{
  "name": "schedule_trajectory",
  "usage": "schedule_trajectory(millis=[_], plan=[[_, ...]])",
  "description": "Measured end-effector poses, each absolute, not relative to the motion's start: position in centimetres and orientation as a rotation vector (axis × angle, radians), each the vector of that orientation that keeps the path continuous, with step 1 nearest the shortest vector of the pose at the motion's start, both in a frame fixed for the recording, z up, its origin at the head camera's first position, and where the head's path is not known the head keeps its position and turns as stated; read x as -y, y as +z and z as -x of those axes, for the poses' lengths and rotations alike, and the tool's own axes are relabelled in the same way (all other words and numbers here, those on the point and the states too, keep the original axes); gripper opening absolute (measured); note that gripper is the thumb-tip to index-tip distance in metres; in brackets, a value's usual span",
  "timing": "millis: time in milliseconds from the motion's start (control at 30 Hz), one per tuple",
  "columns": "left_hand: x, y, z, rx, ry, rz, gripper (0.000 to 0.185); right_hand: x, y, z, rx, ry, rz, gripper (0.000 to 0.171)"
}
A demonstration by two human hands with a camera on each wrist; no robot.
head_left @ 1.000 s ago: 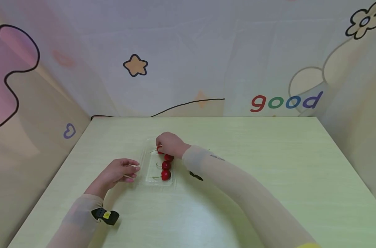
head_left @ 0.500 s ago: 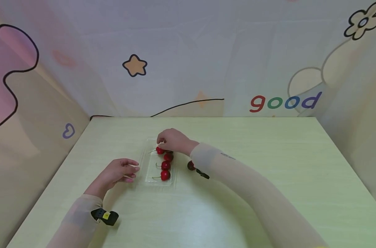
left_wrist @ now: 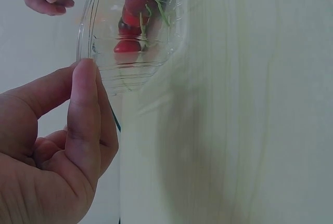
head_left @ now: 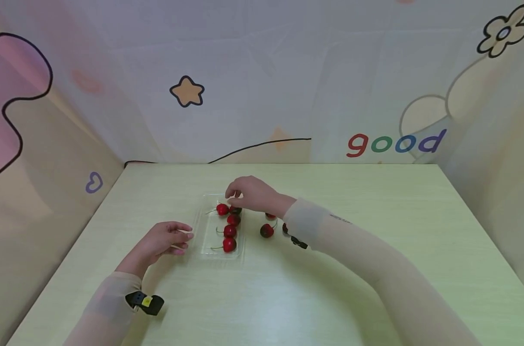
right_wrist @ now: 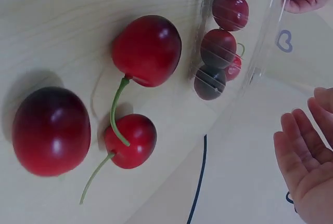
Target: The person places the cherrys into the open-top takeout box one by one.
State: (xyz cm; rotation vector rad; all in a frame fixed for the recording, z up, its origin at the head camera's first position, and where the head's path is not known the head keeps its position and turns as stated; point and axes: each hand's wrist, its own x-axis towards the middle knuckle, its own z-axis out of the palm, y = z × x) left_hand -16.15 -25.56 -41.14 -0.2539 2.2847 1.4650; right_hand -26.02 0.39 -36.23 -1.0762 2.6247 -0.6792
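Sheer beige sleeves (head_left: 115,293) cover both forearms; hands bare.

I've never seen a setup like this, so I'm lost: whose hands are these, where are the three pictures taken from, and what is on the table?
No machine here: a person works with two bare hands. The wide picture comes from a camera on their head; the two close-ups come from cameras on each wrist. On the pale green table lies a clear plastic tray holding a row of red cherries. Three loose red cherries lie on the table beside it. The left hand touches the tray's edge with its fingers. The right hand hovers above the tray's far end, holding nothing.
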Motion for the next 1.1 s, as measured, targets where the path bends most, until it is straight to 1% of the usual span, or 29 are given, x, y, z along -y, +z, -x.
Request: schedule_trajectory(millis=[300, 400, 567, 833, 1100], plan=[[25.6, -41.1, 16.2, -2.289, 1.460, 0.255, 0.043, -3.2, -35.5, 25.5, -2.643, -0.717, 1.102, 0.024], [25.6, -41.1, 16.2, -2.290, 1.460, 0.255, 0.043, -4.1, -35.4, 25.0, -2.635, -0.739, 1.067, 0.024], [25.6, -41.0, 16.3, -2.301, 1.446, 0.258, 0.043, -5.4, -36.0, 24.2, -2.632, -0.775, 0.973, 0.027], [25.7, -41.1, 16.2, -2.291, 1.454, 0.262, 0.043, -7.2, -36.9, 23.1, -2.673, -0.808, 0.929, 0.029], [25.7, -41.3, 16.2, -2.290, 1.452, 0.267, 0.043, -9.0, -38.0, 22.1, -2.703, -0.823, 0.839, 0.026]])
